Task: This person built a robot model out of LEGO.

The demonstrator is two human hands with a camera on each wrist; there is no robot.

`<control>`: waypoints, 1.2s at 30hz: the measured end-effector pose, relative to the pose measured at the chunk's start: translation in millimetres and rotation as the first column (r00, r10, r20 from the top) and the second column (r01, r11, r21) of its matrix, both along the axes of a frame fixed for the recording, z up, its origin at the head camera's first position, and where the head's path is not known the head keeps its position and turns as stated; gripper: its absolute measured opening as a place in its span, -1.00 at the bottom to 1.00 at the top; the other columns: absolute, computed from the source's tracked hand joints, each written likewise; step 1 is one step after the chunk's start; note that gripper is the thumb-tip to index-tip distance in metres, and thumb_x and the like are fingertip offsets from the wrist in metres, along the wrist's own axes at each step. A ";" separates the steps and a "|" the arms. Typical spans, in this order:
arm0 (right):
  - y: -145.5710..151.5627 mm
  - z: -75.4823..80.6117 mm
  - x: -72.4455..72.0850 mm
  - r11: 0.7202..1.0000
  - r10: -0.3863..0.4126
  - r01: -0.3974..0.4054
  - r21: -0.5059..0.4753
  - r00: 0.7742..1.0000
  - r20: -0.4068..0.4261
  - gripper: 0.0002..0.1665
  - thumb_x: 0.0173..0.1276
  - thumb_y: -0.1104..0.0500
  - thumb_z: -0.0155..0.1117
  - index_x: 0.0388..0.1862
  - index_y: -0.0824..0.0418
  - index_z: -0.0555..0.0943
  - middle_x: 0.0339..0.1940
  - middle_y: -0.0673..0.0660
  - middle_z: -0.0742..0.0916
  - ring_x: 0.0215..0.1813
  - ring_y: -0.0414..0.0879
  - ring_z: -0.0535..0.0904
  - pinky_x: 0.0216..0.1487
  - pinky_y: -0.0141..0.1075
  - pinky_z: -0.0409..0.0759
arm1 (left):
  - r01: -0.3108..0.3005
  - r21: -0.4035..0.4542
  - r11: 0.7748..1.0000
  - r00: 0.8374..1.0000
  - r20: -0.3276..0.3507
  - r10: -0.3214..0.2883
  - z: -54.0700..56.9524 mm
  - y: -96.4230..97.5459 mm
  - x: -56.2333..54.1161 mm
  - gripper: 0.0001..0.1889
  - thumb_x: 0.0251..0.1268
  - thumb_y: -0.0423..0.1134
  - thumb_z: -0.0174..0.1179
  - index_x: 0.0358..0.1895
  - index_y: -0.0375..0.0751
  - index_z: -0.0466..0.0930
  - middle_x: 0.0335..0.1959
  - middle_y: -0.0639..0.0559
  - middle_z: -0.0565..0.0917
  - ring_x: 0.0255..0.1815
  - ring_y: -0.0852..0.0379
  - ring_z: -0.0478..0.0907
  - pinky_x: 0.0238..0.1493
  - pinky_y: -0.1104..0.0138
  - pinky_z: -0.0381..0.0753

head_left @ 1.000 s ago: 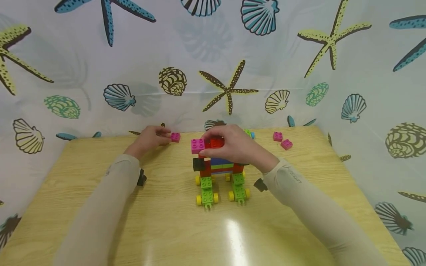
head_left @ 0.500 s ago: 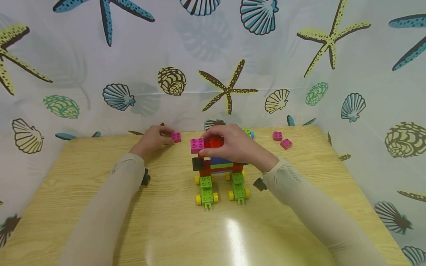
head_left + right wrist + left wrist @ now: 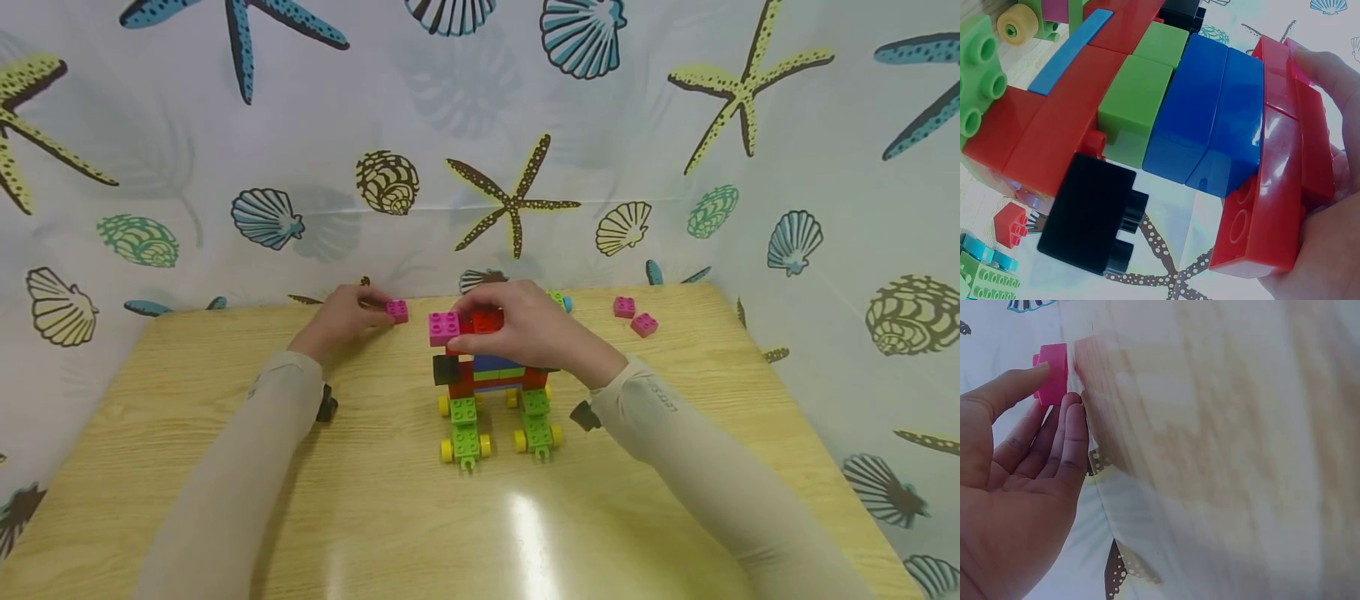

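My left hand pinches a pink toy brick at the table's back edge; in the left wrist view the thumb lies on that brick and the fingers are at its other side. A vehicle-like build of toy bricks stands mid-table on green wheeled bases with yellow wheels. Its top is gripped by my right hand, curled around the red bricks. Another pink brick sits at the top left end, by the fingertips. A black brick juts from the side; the right hand hides part of the top.
Two loose pink bricks lie at the back right of the wooden table. Behind the build, a green and blue piece shows partly. A cloth with shells and starfish hangs along the back and sides.
My left hand has shifted slightly right, and the pink brick at its fingertips has moved a little right as well. The right hand and the build have stayed put.
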State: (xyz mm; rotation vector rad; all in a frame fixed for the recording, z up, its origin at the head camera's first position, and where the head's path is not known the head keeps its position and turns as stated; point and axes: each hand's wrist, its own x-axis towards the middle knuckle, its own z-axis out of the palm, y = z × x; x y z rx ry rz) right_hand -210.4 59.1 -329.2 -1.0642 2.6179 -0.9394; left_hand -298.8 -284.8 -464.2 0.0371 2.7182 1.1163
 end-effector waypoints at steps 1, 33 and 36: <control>-0.1 -0.1 0.0 1.000 -0.001 0.001 0.001 1.000 0.001 -0.47 0.49 -0.17 0.59 0.28 0.07 0.79 0.15 -0.01 0.86 0.09 -0.05 0.67 0.19 -0.13 0.75 | -0.001 0.002 1.000 1.000 -0.006 0.001 0.0 -0.5 1.1 -0.50 0.58 -0.11 0.42 0.41 -0.30 0.66 0.36 -0.29 0.68 0.29 -0.21 0.55 0.41 -0.04 0.62; -0.7 0.4 0.5 1.000 -0.002 0.002 0.019 1.000 -0.009 -0.45 0.51 -0.19 0.57 0.30 0.07 0.77 0.18 0.00 0.86 0.13 -0.04 0.70 0.25 -0.10 0.77 | 0.002 0.369 0.929 0.968 -0.234 0.090 76.4 31.3 106.1 -0.48 0.58 -0.04 0.46 0.47 -0.14 0.68 0.27 -0.11 0.77 0.15 0.24 0.75 0.14 0.62 0.71; -0.8 0.3 0.4 1.000 0.002 -0.002 0.014 1.000 -0.010 -0.46 0.51 -0.19 0.57 0.29 0.07 0.77 0.16 0.00 0.87 0.11 -0.04 0.70 0.22 -0.10 0.77 | 0.009 0.394 0.919 0.968 -0.236 0.091 86.1 36.8 116.2 -0.50 0.58 -0.06 0.46 0.45 -0.17 0.69 0.20 0.01 0.78 0.12 0.29 0.76 0.15 0.60 0.73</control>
